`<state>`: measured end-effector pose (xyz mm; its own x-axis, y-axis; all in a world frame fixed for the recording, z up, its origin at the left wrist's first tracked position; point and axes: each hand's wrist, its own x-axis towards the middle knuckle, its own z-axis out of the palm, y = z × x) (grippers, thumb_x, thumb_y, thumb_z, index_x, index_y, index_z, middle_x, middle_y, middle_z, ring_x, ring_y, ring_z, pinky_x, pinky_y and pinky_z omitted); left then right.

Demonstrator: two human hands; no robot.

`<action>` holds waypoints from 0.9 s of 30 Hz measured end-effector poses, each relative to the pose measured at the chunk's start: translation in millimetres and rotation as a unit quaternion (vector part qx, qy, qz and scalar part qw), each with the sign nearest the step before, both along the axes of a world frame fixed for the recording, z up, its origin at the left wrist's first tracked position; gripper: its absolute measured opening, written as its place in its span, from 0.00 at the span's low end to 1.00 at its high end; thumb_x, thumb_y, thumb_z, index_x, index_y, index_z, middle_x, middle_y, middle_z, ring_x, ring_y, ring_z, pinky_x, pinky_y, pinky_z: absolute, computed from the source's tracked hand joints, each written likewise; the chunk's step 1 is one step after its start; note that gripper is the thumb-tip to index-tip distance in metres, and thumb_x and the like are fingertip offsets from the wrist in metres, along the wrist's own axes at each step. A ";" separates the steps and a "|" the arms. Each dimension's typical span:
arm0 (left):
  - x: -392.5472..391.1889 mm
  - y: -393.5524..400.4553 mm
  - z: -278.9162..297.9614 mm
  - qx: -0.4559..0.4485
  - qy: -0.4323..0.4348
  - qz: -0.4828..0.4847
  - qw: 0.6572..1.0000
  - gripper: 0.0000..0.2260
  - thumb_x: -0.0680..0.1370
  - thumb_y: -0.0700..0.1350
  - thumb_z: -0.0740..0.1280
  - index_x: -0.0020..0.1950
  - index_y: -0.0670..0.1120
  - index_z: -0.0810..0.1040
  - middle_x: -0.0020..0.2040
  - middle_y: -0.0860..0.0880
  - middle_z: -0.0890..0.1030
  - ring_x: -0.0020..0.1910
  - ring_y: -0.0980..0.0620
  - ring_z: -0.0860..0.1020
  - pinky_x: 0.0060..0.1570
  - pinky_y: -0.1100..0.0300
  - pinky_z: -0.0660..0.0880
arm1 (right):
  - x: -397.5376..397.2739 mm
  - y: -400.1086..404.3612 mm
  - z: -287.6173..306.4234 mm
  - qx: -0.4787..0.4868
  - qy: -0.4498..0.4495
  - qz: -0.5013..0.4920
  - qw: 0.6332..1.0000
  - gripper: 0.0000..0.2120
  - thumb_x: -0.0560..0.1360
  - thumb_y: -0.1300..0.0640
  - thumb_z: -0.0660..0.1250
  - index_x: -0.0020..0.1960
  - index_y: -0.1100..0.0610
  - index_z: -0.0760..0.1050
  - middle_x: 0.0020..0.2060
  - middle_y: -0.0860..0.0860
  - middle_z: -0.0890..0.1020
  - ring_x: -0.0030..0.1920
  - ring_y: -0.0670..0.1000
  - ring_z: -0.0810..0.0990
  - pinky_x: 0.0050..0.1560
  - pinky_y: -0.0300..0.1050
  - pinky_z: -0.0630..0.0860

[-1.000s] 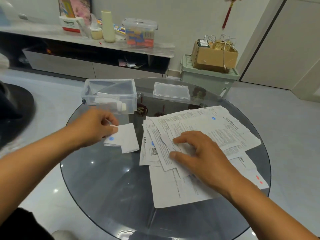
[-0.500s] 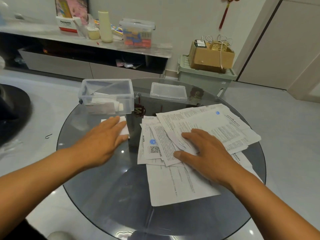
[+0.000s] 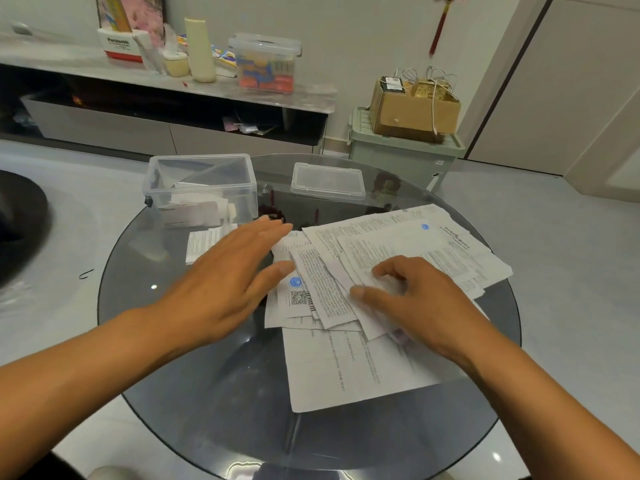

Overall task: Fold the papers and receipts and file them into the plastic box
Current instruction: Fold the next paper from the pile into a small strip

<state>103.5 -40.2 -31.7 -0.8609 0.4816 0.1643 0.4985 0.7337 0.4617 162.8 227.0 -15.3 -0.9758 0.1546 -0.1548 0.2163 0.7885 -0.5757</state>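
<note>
A loose pile of white printed papers and receipts [image 3: 349, 362] is spread over the right half of the round glass table [image 3: 194, 403]. My right hand [image 3: 412, 299] rests on the pile, fingers bent and pressing a sheet. My left hand [image 3: 225, 285] hovers flat and empty, fingers stretched toward the pile's left edge. A folded paper [image 3: 201, 242] lies on the glass behind my left hand, just in front of the clear plastic box [image 3: 202, 188]. The box stands open at the table's far left with folded papers inside.
The box's clear lid [image 3: 327, 180] lies at the table's far edge. Beyond the table stand a green storage bin [image 3: 398, 157] with a cardboard box on top and a long low cabinet [image 3: 104, 123] carrying several items. A dark round object [image 3: 17, 223] sits at left.
My left hand let go of the folded paper, which now lies in front of the box, and swept right toward the pile. My right hand stayed on the papers.
</note>
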 end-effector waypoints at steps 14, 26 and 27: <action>2.3 20.2 -14.0 -0.019 -0.036 -0.095 0.995 0.31 0.79 0.68 0.52 0.80 0.66 0.48 0.81 0.66 0.50 0.78 0.68 0.45 0.78 0.62 0.52 | -1.2 -0.4 -8.7 0.139 0.081 0.010 0.987 0.06 0.82 0.50 0.64 0.56 0.47 0.77 0.45 0.45 0.82 0.46 0.48 0.79 0.46 0.48 0.78; -4.2 -8.7 -6.3 0.062 0.058 -0.223 0.971 0.19 0.73 0.63 0.75 0.61 0.59 0.82 0.59 0.62 0.81 0.62 0.57 0.77 0.62 0.57 0.72 | 23.4 -1.5 3.5 -0.173 0.014 0.239 0.955 0.07 0.80 0.51 0.71 0.56 0.47 0.85 0.54 0.41 0.86 0.58 0.43 0.82 0.62 0.47 0.78; 0.1 -8.4 -7.8 0.062 0.026 -0.216 0.974 0.14 0.73 0.62 0.75 0.56 0.60 0.83 0.53 0.62 0.83 0.57 0.56 0.79 0.58 0.56 0.74 | 22.9 1.1 4.8 -0.168 0.013 0.231 0.958 0.07 0.79 0.49 0.72 0.55 0.46 0.84 0.53 0.41 0.86 0.56 0.44 0.83 0.60 0.49 0.79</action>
